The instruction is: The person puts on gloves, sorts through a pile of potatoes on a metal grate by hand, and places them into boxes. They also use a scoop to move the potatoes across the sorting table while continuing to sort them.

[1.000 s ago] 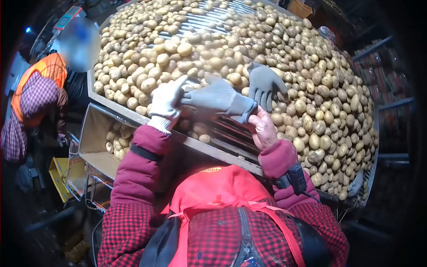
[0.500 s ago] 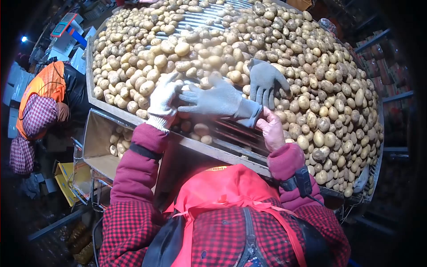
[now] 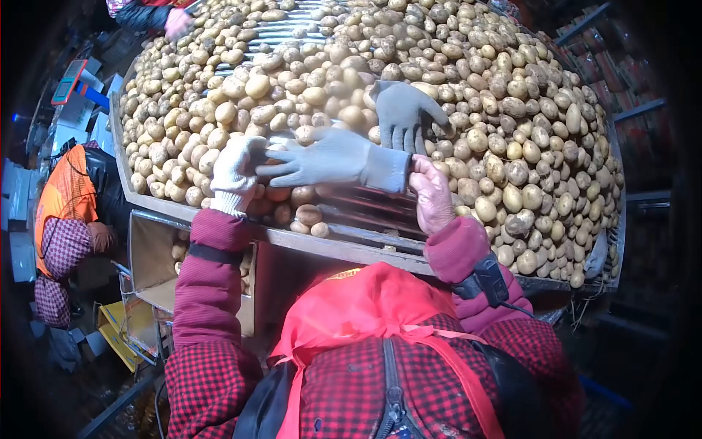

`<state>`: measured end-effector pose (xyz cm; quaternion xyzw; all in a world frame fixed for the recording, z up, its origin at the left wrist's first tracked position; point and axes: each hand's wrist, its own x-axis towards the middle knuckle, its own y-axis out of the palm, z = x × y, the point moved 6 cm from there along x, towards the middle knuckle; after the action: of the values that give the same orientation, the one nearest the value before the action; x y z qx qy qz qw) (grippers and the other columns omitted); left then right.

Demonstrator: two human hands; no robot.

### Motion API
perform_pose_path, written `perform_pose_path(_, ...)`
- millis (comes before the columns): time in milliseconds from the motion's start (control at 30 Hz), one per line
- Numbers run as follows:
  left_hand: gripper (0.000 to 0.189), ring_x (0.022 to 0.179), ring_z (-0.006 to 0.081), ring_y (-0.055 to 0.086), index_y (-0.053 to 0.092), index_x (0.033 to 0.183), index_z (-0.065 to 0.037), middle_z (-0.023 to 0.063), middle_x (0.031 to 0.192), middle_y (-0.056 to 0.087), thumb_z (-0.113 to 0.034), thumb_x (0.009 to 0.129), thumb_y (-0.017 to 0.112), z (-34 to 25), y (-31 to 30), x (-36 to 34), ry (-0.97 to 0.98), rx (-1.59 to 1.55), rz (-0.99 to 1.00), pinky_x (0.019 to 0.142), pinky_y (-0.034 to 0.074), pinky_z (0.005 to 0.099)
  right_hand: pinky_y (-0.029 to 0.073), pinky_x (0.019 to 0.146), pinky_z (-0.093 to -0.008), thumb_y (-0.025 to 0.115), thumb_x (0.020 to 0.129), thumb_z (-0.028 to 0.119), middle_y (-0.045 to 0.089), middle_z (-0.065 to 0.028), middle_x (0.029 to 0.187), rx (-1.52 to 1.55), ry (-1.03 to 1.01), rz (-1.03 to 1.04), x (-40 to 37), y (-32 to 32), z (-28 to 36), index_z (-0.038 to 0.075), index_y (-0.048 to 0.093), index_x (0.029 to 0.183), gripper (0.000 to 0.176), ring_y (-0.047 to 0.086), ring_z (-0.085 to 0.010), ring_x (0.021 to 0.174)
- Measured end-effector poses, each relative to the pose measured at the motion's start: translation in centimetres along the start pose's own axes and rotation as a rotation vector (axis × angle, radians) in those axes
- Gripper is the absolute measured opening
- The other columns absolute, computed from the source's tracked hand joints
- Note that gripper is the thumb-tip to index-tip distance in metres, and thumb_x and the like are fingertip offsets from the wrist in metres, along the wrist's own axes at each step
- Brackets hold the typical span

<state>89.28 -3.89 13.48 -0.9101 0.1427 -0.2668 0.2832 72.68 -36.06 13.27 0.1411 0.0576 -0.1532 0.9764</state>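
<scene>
My left hand (image 3: 238, 170), in a white knit glove, pinches a finger of a loose grey glove (image 3: 329, 159). My bare right hand (image 3: 431, 192) grips that glove's cuff at the other end, so it is stretched level between my hands. Just beyond the cuff, a second grey glove (image 3: 402, 110) lies on the potatoes (image 3: 512, 172), fingers toward me. Under the stretched glove are metal rollers (image 3: 380, 212) and a few potatoes.
The wooden table edge (image 3: 344, 247) runs before me. A box (image 3: 157, 252) holding potatoes stands below at left. A person in an orange vest (image 3: 66, 201) is at far left; another person's pink-gloved hand (image 3: 178, 23) is at top left. A scale (image 3: 69, 80) stands beyond.
The stretched grey glove looks straighter and flatter between my hands. The view has shifted, with most things now further left. Another person's pink-gloved hand has come into view at top left.
</scene>
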Motion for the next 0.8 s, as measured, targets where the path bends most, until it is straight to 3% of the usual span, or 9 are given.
perform_pose_path(100, 0.048, 0.094, 0.0245, 0.067, 0.069, 0.112, -0.005, 0.0098, 0.098, 0.068, 0.013, 0.07, 0.053, 0.3, 0.1, -0.7, -0.248, -0.475, 0.003, 0.084, 0.056, 0.035, 0.051, 0.099, -0.0316, 0.042, 0.095, 0.002, 0.068, -0.0073, 0.117, 0.079, -0.084, 0.007, 0.3, -0.8, 0.6, -0.004, 0.059, 0.128, 0.038, 0.066, -0.0156, 0.104)
perform_pose_path(167, 0.044, 0.095, 0.0218, 0.067, 0.072, 0.108, -0.004, 0.0104, 0.101, 0.069, 0.014, 0.073, 0.051, -2.1, -0.2, 0.0, -0.079, -0.219, 0.041, 0.085, 0.056, 0.0335, 0.052, 0.099, -0.0319, 0.042, 0.095, 0.002, 0.068, -0.008, 0.119, 0.176, 0.049, 0.054, 0.5, -1.6, -0.7, -0.003, 0.059, 0.129, 0.038, 0.067, -0.0162, 0.105)
perform_pose_path(267, 0.035, 0.099, 0.0279, 0.07, 0.07, 0.119, -0.006, 0.0134, 0.107, 0.071, 0.003, 0.085, 0.065, -2.6, 0.9, 0.2, -0.085, -0.106, 0.067, 0.087, 0.056, 0.037, 0.053, 0.099, -0.032, 0.042, 0.096, 0.003, 0.068, -0.0094, 0.12, 0.167, 0.033, -0.003, 0.2, -1.2, -1.2, -0.003, 0.06, 0.127, 0.036, 0.067, -0.0168, 0.106)
perform_pose_path(367, 0.045, 0.095, 0.0159, 0.066, 0.068, 0.123, -0.008, 0.0066, 0.106, 0.07, 0.015, 0.084, 0.06, -3.1, 0.8, 0.1, -0.038, 0.005, 0.098, 0.082, 0.055, 0.0304, 0.053, 0.099, -0.0318, 0.042, 0.096, 0.003, 0.068, -0.0099, 0.121, 0.051, 0.059, -0.069, 0.0, -2.3, -1.7, -0.003, 0.06, 0.127, 0.036, 0.067, -0.0163, 0.107)
perform_pose_path(400, 0.047, 0.088, 0.0205, 0.065, 0.069, 0.124, -0.01, 0.0073, 0.104, 0.069, 0.011, 0.082, 0.063, -3.7, 0.7, -0.1, 0.015, 0.089, 0.173, 0.075, 0.053, 0.0324, 0.051, 0.099, -0.0319, 0.043, 0.095, 0.001, 0.068, -0.0099, 0.121, 0.049, 0.072, -0.067, -0.1, -2.4, -1.8, -0.004, 0.06, 0.128, 0.037, 0.066, -0.0172, 0.109)
perform_pose_path(500, 0.047, 0.082, 0.0269, 0.063, 0.069, 0.124, -0.011, 0.009, 0.1, 0.068, 0.003, 0.079, 0.067, -6.4, 0.7, 0.6, 0.13, 0.27, 0.356, 0.073, 0.052, 0.0372, 0.048, 0.1, -0.0321, 0.046, 0.092, -0.002, 0.067, -0.0103, 0.121, 0.028, 0.114, -0.062, -0.5, -2.4, -1.9, -0.008, 0.058, 0.129, 0.04, 0.063, -0.019, 0.111)
perform_pose_path(533, 0.041, 0.083, 0.0332, 0.062, 0.071, 0.119, -0.011, 0.0108, 0.097, 0.067, -0.005, 0.078, 0.07, -7.1, 0.6, 0.8, 0.145, 0.24, 0.379, 0.074, 0.051, 0.0425, 0.049, 0.1, -0.0322, 0.045, 0.092, -0.002, 0.067, -0.0104, 0.12, 0.014, 0.127, -0.068, -0.7, -2.3, -1.8, -0.008, 0.058, 0.129, 0.04, 0.063, -0.0192, 0.111)
perform_pose_path(633, 0.033, 0.086, 0.0339, 0.062, 0.073, 0.112, -0.01, 0.0107, 0.097, 0.068, -0.008, 0.079, 0.072, -6.4, 2.2, 1.0, 0.295, 0.336, 0.398, 0.075, 0.05, 0.0454, 0.049, 0.1, -0.0325, 0.045, 0.092, -0.003, 0.067, -0.0106, 0.12, 0.008, 0.161, -0.069, -0.8, -1.9, -1.6, -0.009, 0.059, 0.128, 0.04, 0.063, -0.0195, 0.11)
perform_pose_path(800, 0.025, 0.087, 0.0356, 0.063, 0.075, 0.102, -0.01, 0.0123, 0.096, 0.069, -0.009, 0.077, 0.072, -5.4, 2.9, 1.1, 0.24, 0.433, 0.446, 0.075, 0.05, 0.0469, 0.048, 0.1, -0.0323, 0.045, 0.092, -0.002, 0.067, -0.0107, 0.121, 0.087, 0.162, -0.078, -0.2, -2.6, -3.2, -0.009, 0.06, 0.127, 0.039, 0.063, -0.0194, 0.109)
